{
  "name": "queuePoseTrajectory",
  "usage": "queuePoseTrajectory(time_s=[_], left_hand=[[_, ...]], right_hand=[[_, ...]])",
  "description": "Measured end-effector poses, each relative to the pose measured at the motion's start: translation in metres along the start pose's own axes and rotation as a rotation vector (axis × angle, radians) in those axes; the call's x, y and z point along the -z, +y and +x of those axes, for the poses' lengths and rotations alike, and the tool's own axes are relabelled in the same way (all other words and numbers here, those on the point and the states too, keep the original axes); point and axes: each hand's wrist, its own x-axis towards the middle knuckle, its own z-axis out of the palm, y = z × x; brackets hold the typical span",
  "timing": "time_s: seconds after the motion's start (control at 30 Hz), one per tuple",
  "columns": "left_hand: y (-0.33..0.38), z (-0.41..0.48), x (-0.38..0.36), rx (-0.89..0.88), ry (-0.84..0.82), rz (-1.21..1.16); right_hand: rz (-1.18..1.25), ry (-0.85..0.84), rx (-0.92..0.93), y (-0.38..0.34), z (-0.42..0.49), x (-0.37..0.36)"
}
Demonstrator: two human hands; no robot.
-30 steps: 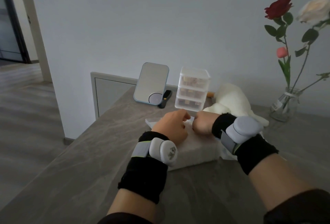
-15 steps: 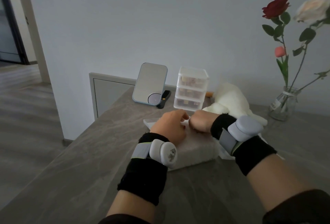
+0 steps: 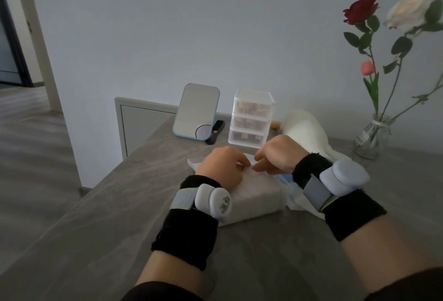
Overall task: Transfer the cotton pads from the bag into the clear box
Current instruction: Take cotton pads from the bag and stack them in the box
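While left hand (image 3: 221, 168) and right hand (image 3: 278, 154) pinch its top edge, pillowy white bag (image 3: 259, 192), veined grey table (image 3: 263, 252)

We're in a home here, a dressing corner by the look of it. A stand-up vanity mirror (image 3: 195, 111) sits on a grey stone-look tabletop (image 3: 107, 216), with a small clear drawer stack (image 3: 251, 120) just beside it. Roses (image 3: 360, 10) stand in a glass vase (image 3: 371, 137), there's a white plush toy (image 3: 304, 130), a bag of cotton pads (image 3: 259, 195), and wood flooring (image 3: 31, 144) runs towards a doorway (image 3: 12, 37).
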Motion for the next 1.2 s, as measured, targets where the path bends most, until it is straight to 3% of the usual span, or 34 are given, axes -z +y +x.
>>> queuePoseTrajectory(time_s=[0.2, 0.43, 0.6, 0.7, 0.77, 0.9, 1.03, 1.2], left_hand=[[0.002, 0.001, 0.001, 0.017, -0.006, -0.004], [0.014, 0.001, 0.001, -0.026, 0.042, 0.065], [0.054, -0.007, -0.016, -0.24, 0.182, 0.214], [0.071, -0.013, -0.029, -0.362, 0.273, 0.246], [0.08, -0.017, -0.038, -0.385, 0.251, 0.282], [0.084, -0.018, -0.052, -0.365, 0.148, 0.46], [0.087, -0.016, -0.06, -0.354, 0.155, 0.499], [0.097, -0.02, -0.063, -0.283, 0.233, 0.393]], right_hand=[[0.475, 0.261, -0.003, 0.026, -0.026, 0.013], [0.656, 0.521, 0.132, 0.072, -0.068, 0.026], [0.639, 0.77, 0.257, 0.108, -0.093, 0.024], [0.535, 0.764, 0.319, 0.128, -0.101, 0.012], [0.456, 0.73, 0.309, 0.14, -0.105, 0.005], [0.412, 0.697, 0.248, 0.145, -0.1, -0.001], [0.377, 0.594, 0.215, 0.142, -0.095, -0.007], [0.119, 0.59, 0.13, 0.143, -0.088, -0.01]])
